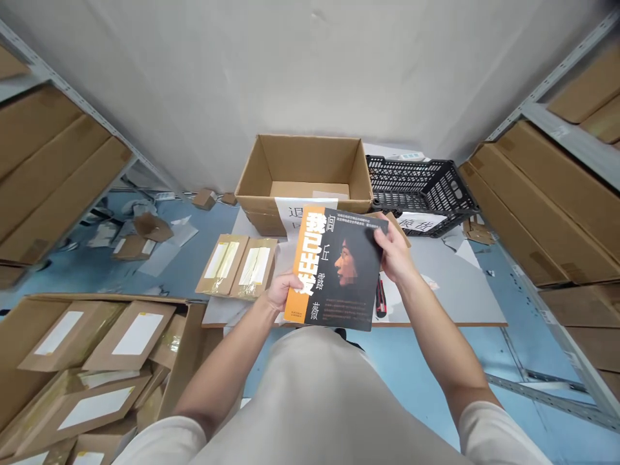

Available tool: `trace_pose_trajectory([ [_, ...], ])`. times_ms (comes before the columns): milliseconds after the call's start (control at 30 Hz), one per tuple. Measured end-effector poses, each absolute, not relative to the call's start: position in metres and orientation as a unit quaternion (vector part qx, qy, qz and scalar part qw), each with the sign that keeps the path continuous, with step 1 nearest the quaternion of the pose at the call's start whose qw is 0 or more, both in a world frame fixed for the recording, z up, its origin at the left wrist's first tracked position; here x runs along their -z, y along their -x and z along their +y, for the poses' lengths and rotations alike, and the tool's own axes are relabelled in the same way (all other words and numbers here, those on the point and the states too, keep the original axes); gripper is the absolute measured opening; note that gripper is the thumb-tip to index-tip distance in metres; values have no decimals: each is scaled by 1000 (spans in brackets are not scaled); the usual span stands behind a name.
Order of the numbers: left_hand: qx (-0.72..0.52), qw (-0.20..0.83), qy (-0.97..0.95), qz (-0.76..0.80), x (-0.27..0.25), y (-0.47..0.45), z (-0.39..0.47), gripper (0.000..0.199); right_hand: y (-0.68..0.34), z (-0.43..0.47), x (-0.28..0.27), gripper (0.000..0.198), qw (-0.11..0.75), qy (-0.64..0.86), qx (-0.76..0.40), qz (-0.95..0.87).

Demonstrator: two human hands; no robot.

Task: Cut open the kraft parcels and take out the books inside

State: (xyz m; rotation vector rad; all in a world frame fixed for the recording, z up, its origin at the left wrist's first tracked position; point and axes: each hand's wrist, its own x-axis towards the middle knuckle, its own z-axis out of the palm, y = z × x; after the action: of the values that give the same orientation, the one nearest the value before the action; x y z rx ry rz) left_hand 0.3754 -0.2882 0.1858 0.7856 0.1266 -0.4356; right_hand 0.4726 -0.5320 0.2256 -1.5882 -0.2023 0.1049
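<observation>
A book (356, 290) with a dark cover and an orange strip down its left side is held up in front of me, above the table's near edge. My left hand (285, 290) grips its left edge, thumb on the cover. At the upper right, my right hand (394, 250) clasps the other edge, its thumb also on top; the fingers behind the book are hidden. Beyond the book, a piece of brown cardboard (401, 229) shows partly behind my right hand. A red and black box cutter (381, 298) lies on the table, partly covered by the book.
An open cardboard box (261, 210) and a black plastic crate (411, 187) stand at the table's back. Two taped parcels (254, 268) lie left on the table (455, 290). A large carton (186, 349) of parcels sits lower left. Loaded shelves (547, 116) flank both sides.
</observation>
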Motion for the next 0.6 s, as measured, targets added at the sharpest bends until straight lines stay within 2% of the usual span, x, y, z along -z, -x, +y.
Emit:
trace_pose_trajectory([
  [100,227,887,-392,94,-176,-371,-304,49,-489,-531,-225,50,718,696,-2,-5],
  [200,195,866,-444,123,-167,-360,-314,42,-495,-534,-222,41,729,682,63,19],
  [400,46,835,-522,167,-155,-350,-321,54,-503,-542,-223,38,740,669,65,2],
  [500,42,851,-499,159,-156,-354,-322,52,-505,-552,-233,39,753,656,20,-49],
  [600,96,880,-446,131,-161,-361,-324,44,-508,-559,-252,52,752,641,-16,-152],
])
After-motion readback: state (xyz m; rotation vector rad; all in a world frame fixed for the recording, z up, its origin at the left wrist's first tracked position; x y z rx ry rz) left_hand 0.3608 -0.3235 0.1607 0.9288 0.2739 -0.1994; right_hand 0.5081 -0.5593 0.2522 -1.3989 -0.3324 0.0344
